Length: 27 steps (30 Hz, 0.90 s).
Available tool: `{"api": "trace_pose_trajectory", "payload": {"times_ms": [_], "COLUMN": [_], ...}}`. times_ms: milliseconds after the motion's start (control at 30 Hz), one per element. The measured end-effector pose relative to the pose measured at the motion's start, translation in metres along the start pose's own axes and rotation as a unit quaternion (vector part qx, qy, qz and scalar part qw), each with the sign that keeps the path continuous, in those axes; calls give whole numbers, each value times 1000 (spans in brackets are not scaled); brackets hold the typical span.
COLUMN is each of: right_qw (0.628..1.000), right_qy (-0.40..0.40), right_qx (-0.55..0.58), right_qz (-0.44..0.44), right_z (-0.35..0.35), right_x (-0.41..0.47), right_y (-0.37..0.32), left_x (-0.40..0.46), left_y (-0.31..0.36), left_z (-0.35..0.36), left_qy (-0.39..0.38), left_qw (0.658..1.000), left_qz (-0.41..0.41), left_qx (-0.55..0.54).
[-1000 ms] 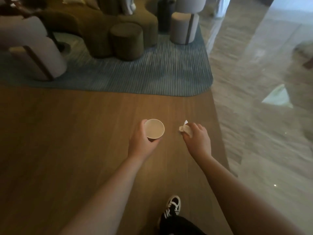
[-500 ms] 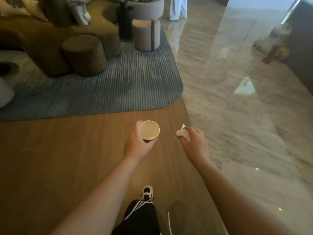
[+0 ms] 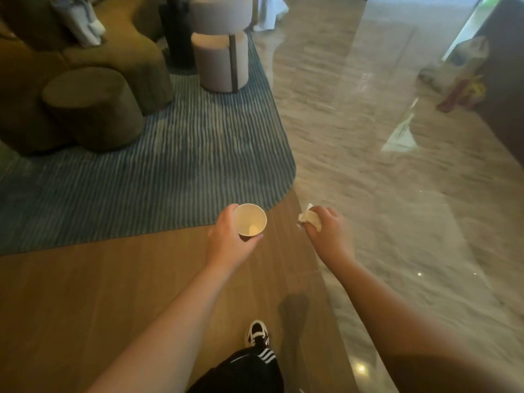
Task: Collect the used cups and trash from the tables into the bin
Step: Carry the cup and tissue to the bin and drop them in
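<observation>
Both hands have advanced toward marble floor. Left hand grips light, crushable paper cup around its wall; right hand clenches soft crumpled napkin.

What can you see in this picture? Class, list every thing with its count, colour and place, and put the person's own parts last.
cup: 1, cream, empty and upright, held in the left hand
napkin: 1, white, crumpled in the right hand
rug: 1, blue striped, upper left
sofa: 1, olive, top left on the rug
pouffe: 1, olive, beside the sofa
stool: 1, pale grey, top centre at the rug's edge
wood floor: brown, lower left
marble floor: grey, glossy, right
bags: a blurred heap, count unclear, far right
shoe: 1, black and white, bottom centre
left hand: 1, grip closed round the cup
right hand: 1, grip closed on the napkin
</observation>
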State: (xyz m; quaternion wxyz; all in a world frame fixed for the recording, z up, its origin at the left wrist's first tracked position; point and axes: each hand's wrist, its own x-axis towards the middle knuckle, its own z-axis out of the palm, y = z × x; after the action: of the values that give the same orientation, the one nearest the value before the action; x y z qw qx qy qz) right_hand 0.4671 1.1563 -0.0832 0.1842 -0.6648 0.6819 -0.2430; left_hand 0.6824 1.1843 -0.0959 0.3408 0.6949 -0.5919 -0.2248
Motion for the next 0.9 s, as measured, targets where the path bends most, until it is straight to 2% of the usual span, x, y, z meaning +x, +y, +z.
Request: {"api": "trace_pose_trajectory", "payload": {"times_ms": [267, 533, 700, 900], "right_qw": [999, 997, 998, 999], "right_qy": [19, 40, 20, -3], "right_qx": [20, 53, 51, 37], "right_qz": [19, 43, 36, 11], "right_z": [3, 19, 12, -8], "right_x": [183, 373, 519, 674], "right_y": [11, 70, 111, 132], "left_x": [184, 362, 495, 634], "left_y": [42, 66, 108, 158], "left_z": [43, 128, 194, 240], "left_qy": [-14, -36, -43, -13], "left_qw": [1000, 999, 999, 1000], "left_qz": [-12, -17, -14, -8], "left_qx": [6, 15, 23, 24]}}
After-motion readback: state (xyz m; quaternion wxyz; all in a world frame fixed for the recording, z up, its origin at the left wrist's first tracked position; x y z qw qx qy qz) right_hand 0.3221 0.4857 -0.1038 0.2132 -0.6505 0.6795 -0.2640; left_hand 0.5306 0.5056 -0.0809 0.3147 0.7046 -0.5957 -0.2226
